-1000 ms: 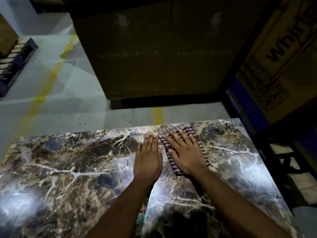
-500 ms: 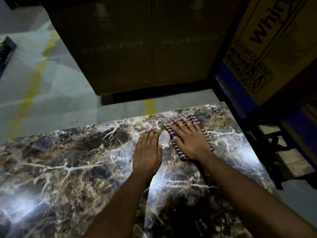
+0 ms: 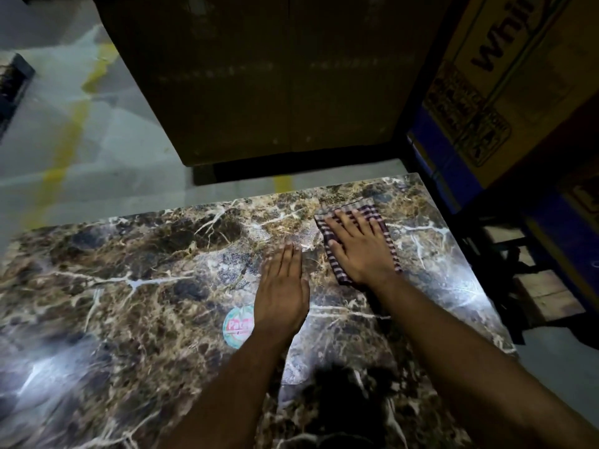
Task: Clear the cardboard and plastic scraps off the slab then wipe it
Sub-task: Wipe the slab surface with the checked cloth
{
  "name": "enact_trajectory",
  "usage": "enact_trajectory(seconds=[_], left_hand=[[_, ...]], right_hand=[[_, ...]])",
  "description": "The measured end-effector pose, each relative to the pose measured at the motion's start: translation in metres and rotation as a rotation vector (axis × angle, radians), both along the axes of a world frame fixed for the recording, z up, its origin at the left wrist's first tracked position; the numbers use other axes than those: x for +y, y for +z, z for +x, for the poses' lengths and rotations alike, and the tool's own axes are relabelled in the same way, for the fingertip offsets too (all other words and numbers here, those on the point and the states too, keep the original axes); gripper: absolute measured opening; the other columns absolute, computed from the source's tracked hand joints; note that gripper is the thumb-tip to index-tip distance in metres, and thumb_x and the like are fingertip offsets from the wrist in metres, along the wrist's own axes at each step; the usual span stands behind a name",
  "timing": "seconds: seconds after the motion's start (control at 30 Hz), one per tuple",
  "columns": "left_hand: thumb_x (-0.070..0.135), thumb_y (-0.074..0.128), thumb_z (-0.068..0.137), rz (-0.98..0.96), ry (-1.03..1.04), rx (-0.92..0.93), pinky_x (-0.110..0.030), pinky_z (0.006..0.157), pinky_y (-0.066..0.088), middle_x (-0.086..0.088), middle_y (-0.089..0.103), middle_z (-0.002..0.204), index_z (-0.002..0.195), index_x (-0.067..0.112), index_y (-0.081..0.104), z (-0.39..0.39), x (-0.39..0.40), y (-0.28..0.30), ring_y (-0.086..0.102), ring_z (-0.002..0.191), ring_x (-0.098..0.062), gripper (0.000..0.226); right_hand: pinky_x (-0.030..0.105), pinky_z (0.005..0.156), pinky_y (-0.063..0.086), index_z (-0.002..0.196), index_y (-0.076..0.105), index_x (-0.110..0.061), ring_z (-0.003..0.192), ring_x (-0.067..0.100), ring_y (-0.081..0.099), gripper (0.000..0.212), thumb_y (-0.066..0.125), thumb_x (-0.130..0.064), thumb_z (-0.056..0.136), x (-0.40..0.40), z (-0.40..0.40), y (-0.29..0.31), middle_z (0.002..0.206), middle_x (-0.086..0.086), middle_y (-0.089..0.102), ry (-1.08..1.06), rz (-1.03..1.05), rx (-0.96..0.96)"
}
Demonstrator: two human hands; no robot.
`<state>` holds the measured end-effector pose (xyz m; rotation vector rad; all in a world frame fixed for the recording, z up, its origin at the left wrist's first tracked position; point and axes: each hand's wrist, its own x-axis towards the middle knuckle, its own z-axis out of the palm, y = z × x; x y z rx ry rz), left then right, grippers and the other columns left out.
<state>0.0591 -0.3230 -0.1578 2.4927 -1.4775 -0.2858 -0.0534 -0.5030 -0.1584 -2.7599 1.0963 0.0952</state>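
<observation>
A glossy brown marble slab [image 3: 136,286] with white veins fills the lower part of the view. My right hand [image 3: 359,251] lies flat, fingers spread, pressing a folded checked cloth [image 3: 387,236] onto the slab near its far right corner. My left hand [image 3: 282,293] rests flat on the bare slab just left of the cloth, fingers together, holding nothing. A round pink and green sticker [image 3: 238,325] on the slab shows beside my left wrist. No cardboard or plastic scraps are visible on the slab.
A large brown carton [image 3: 275,76] stands on the floor just beyond the slab's far edge. A printed yellow carton [image 3: 505,76] on blue racking rises at the right. Grey floor with a yellow line [image 3: 64,131] lies to the far left. A wooden pallet [image 3: 544,296] sits beside the slab's right edge.
My right hand has slid the cloth to the right and farther toward the slab's far right corner. The left hand stays flat; the sticker beside its wrist is now uncovered.
</observation>
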Motion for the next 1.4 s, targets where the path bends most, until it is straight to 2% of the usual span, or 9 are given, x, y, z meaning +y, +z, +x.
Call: enact_trajectory(seconds=[0.23,0.37,0.53,0.63,0.83,0.97,1.13,1.23,1.4], left_hand=[[0.037,0.023,0.106,0.012,-0.012,0.018,-0.039,0.126,0.009,-0.002,0.010,0.169,0.161,0.017,0.014,-0.022,0.029,-0.003,0.007,0.155,-0.019,0.059],[0.037,0.026,0.106,-0.006,-0.030,0.018,-0.039,0.126,0.010,-0.001,0.009,0.169,0.161,0.018,0.015,-0.037,0.055,-0.001,0.007,0.155,-0.019,0.059],[0.034,0.032,0.105,-0.016,-0.019,0.007,-0.038,0.125,0.009,-0.003,0.015,0.168,0.159,0.016,0.022,-0.056,0.075,-0.005,0.012,0.154,-0.020,0.059],[0.033,0.036,0.103,-0.028,-0.016,-0.007,-0.041,0.125,0.017,-0.006,0.022,0.166,0.157,0.013,0.030,-0.068,0.087,-0.007,0.019,0.153,-0.023,0.058],[0.035,0.031,0.105,-0.018,-0.052,0.009,-0.041,0.125,0.014,-0.005,0.018,0.167,0.159,0.015,0.024,-0.103,0.126,-0.007,0.016,0.154,-0.023,0.058],[0.034,0.032,0.103,-0.018,-0.052,0.000,-0.039,0.124,0.013,-0.006,0.028,0.164,0.156,0.013,0.032,-0.126,0.142,-0.007,0.023,0.152,-0.023,0.057],[0.036,0.030,0.105,-0.005,-0.086,0.027,-0.036,0.125,0.004,-0.003,0.013,0.168,0.160,0.015,0.021,-0.142,0.164,-0.005,0.011,0.155,-0.021,0.059],[0.038,0.028,0.105,0.001,-0.093,0.039,-0.037,0.126,0.004,-0.002,0.008,0.169,0.161,0.016,0.015,-0.150,0.176,-0.005,0.003,0.156,-0.019,0.061],[0.036,0.033,0.105,-0.004,-0.069,0.014,-0.038,0.126,0.010,-0.004,0.018,0.167,0.159,0.014,0.024,-0.168,0.190,-0.006,0.012,0.155,-0.020,0.059]], right_hand=[[0.046,0.126,0.002,0.160,0.005,-0.042,0.156,0.020,0.004,0.060,0.015,-0.056,0.102,0.077,-0.034,0.002,0.169,-0.011,0.010,0.125,0.005,0.010],[0.046,0.125,0.004,0.160,0.005,-0.042,0.156,0.020,0.003,0.064,0.005,-0.060,0.099,0.067,-0.071,0.005,0.169,-0.008,0.013,-0.018,0.001,0.026],[0.049,0.125,0.006,0.160,0.010,-0.039,0.156,0.023,0.005,0.060,0.017,-0.054,0.103,0.121,-0.038,0.003,0.169,-0.005,0.015,0.012,0.005,0.004],[0.047,0.126,0.004,0.159,0.006,-0.043,0.156,0.019,0.004,0.058,0.015,-0.055,0.103,0.154,-0.079,0.004,0.168,-0.011,0.013,0.055,0.023,0.025],[0.047,0.126,0.004,0.160,0.006,-0.040,0.156,0.020,0.001,0.058,0.017,-0.054,0.105,0.139,-0.117,0.005,0.169,-0.007,0.012,-0.127,0.004,0.028],[0.048,0.125,0.005,0.160,0.007,-0.039,0.156,0.022,0.004,0.058,0.019,-0.051,0.105,0.188,-0.109,0.008,0.169,-0.006,0.014,0.020,0.011,0.033],[0.043,0.124,-0.002,0.158,0.000,-0.046,0.155,0.014,-0.004,0.056,0.018,-0.053,0.106,0.204,-0.192,0.006,0.169,-0.010,0.010,-0.012,0.001,0.066],[0.047,0.124,0.004,0.160,0.007,-0.042,0.156,0.020,0.002,0.058,0.015,-0.054,0.104,0.190,-0.183,0.003,0.169,-0.007,0.015,-0.122,-0.010,0.041],[0.048,0.125,0.009,0.160,0.010,-0.040,0.156,0.023,0.007,0.059,0.022,-0.052,0.104,0.250,-0.177,0.002,0.168,-0.007,0.017,0.004,-0.023,0.016]])
